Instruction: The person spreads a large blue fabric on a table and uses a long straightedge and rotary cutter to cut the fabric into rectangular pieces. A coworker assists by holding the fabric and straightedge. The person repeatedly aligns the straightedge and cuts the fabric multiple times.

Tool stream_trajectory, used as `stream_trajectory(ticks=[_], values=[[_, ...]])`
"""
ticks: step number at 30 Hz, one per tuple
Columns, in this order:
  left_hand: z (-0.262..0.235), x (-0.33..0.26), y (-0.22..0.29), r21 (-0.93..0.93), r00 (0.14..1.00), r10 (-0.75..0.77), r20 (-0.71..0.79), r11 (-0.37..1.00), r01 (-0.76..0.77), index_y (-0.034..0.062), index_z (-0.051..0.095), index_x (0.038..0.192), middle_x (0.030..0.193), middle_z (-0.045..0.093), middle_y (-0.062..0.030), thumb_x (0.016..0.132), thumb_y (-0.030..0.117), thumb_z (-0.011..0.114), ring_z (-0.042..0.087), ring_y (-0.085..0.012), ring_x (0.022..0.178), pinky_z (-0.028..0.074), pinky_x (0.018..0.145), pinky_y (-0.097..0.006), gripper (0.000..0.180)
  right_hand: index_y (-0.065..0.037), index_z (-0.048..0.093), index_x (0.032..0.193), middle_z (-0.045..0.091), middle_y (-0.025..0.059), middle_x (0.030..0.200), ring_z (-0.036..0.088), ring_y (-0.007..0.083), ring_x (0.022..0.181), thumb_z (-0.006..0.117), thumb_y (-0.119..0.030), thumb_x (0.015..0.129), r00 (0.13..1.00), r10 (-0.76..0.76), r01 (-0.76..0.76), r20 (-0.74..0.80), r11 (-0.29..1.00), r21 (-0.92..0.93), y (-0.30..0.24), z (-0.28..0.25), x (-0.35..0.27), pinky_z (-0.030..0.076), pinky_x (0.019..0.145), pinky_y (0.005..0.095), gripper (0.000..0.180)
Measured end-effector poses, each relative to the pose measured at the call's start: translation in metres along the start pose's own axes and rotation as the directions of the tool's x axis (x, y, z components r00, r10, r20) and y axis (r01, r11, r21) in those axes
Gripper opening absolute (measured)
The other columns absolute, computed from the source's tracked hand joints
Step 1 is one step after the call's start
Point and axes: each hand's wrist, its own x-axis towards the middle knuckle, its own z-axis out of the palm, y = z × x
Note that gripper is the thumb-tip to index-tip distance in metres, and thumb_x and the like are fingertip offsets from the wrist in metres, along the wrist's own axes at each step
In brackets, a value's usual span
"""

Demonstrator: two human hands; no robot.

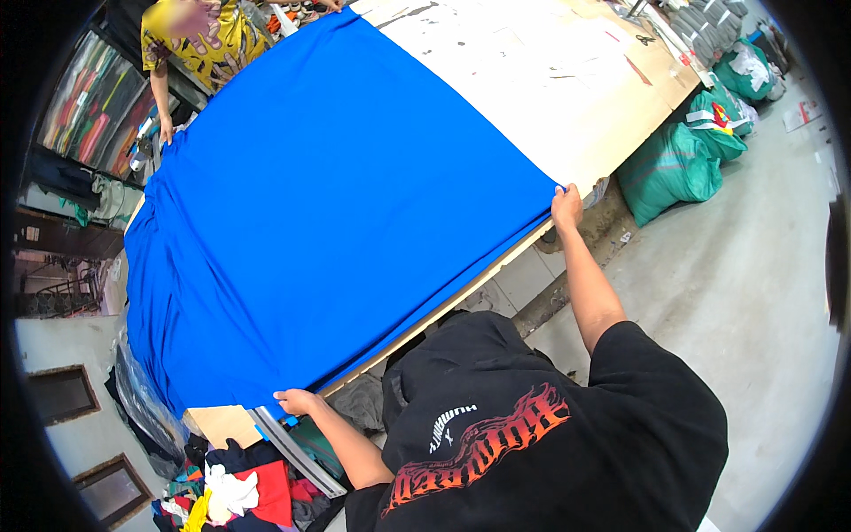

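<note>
A large blue fabric sheet (346,204) is spread over the long table, smooth in the middle and bunched in folds toward its left end. My right hand (567,208) grips its near right corner at the table's edge. Farther left along the same near edge, my left hand (297,402) pinches the cloth between thumb and fingers. Across the table a person in a yellow patterned shirt (239,49) holds the far side, one hand (166,131) at the far left and the other (332,5) at the far corner.
Brown paper (567,97) covers the table's right part, with scissors (645,39) near its far end. Stuffed green sacks (674,173) stand on the floor at the right. A grey metal rail (297,452) and piled coloured clothes (253,488) lie by my left arm. Shelves of folded fabric (97,106) stand far left.
</note>
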Motion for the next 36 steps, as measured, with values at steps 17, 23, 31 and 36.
stream_trajectory(ticks=[17, 23, 31, 36], values=[[-0.018, -0.026, -0.026, -0.029, 0.997, -0.029, -0.066, 0.999, 0.027, -0.0179, 0.062, 0.125, 0.124, 0.065, -0.0392, 0.112, 0.04, 0.034, 0.062, -0.0552, 0.114, 0.048, 0.1, -0.058, 0.066, -0.009, 0.064, 0.107, 0.075, 0.0158, 0.098, 0.07, 0.0388, 0.097, 0.064, -0.036, 0.1, 0.995, -0.036, 0.037, -0.095, 0.999, 0.01, 0.012, -0.005, 0.003, 0.052, 0.083, 0.0519, 0.028], [-0.008, -0.011, -0.05, 0.062, 0.996, -0.019, -0.089, 0.998, 0.025, -0.0151, 0.065, 0.122, 0.12, 0.067, -0.0374, 0.112, 0.041, 0.036, 0.064, -0.0547, 0.109, 0.05, 0.097, -0.058, 0.063, -0.012, 0.065, 0.118, 0.075, 0.0159, 0.113, 0.071, 0.0386, 0.108, 0.062, -0.034, 0.103, 1.0, 0.001, -0.001, 0.005, 0.997, -0.073, -0.005, -0.011, -0.006, 0.054, 0.091, 0.0518, 0.027], [-0.009, -0.015, -0.052, 0.186, 1.0, 0.01, -0.01, 0.983, -0.008, -0.0139, 0.065, 0.12, 0.118, 0.068, -0.0366, 0.111, 0.039, 0.037, 0.064, -0.0558, 0.108, 0.05, 0.095, -0.061, 0.061, -0.01, 0.064, 0.12, 0.075, 0.0195, 0.113, 0.071, 0.0408, 0.11, 0.059, -0.034, 0.104, 0.999, 0.009, -0.001, 0.051, 0.99, -0.14, 0.001, -0.007, -0.005, 0.054, 0.093, 0.0532, 0.028], [-0.012, -0.015, -0.047, 0.189, 1.0, 0.012, -0.01, 0.982, -0.01, -0.0153, 0.064, 0.121, 0.118, 0.067, -0.0384, 0.111, 0.039, 0.036, 0.063, -0.0565, 0.11, 0.049, 0.097, -0.062, 0.062, -0.011, 0.063, 0.121, 0.075, 0.0198, 0.111, 0.072, 0.0402, 0.107, 0.058, -0.033, 0.105, 0.999, -0.023, 0.028, 0.031, 0.984, -0.175, -0.002, -0.008, -0.008, 0.054, 0.09, 0.053, 0.027]])
